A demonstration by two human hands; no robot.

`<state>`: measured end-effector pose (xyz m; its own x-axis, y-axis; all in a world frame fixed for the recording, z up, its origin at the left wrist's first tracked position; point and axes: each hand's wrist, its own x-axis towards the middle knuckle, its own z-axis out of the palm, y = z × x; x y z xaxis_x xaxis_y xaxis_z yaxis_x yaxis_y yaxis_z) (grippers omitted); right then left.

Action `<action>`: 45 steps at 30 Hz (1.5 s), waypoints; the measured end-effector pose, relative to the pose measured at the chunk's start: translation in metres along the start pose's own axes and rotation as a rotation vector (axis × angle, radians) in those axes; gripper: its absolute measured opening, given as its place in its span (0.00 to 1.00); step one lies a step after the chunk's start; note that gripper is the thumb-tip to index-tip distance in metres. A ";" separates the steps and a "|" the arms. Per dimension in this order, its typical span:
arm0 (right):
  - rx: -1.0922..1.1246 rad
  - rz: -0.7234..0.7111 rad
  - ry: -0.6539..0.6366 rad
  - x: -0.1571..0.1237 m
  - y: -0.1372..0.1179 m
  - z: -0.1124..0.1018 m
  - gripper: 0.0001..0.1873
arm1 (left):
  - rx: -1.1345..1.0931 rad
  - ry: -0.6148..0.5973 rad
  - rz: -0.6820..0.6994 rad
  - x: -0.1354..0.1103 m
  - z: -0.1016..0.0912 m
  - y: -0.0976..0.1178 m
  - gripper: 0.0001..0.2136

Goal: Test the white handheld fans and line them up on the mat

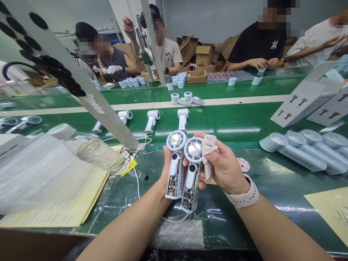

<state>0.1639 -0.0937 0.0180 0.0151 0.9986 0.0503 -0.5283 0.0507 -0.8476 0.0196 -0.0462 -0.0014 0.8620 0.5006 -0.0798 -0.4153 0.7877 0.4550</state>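
At the far left, a crumpled clear plastic sheet (32,174) lies over pale yellow paper (81,206). A ribbed water bottle (95,152) tilts above them, its clear plastic catching the light, and a thin white cable (137,177) trails across the green table (233,224).

At the centre, the left hand (165,174) holds a handheld fan (174,177) by its clear body, the fingers curled behind it and mostly hidden. This grip seems to keep the exposed circuit board and round metallic hub facing up for viewing. The right hand (225,170), wearing a pale rubbery watch strap (243,192), holds a second fan (190,188) just beside the first. Its fingers pinch a soft beige cloth (209,154) against the rim of that fan's head, apparently for wiping.

Beyond them, white fans (152,119) lie spaced apart on a green conveyor belt (231,121), probably to keep them separate. To the right, pale blue fans (301,152) lie close together with their smooth tubular handles parallel, below white printed cartons (299,98).
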 end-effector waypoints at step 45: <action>-0.261 -0.113 0.242 0.007 -0.003 -0.007 0.19 | 0.164 0.018 -0.008 0.007 -0.020 -0.010 0.32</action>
<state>0.1715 -0.0866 0.0178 0.2781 0.9592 0.0510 -0.2780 0.1311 -0.9516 0.0244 -0.0433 -0.0245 0.8591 0.5020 -0.0996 -0.3539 0.7233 0.5929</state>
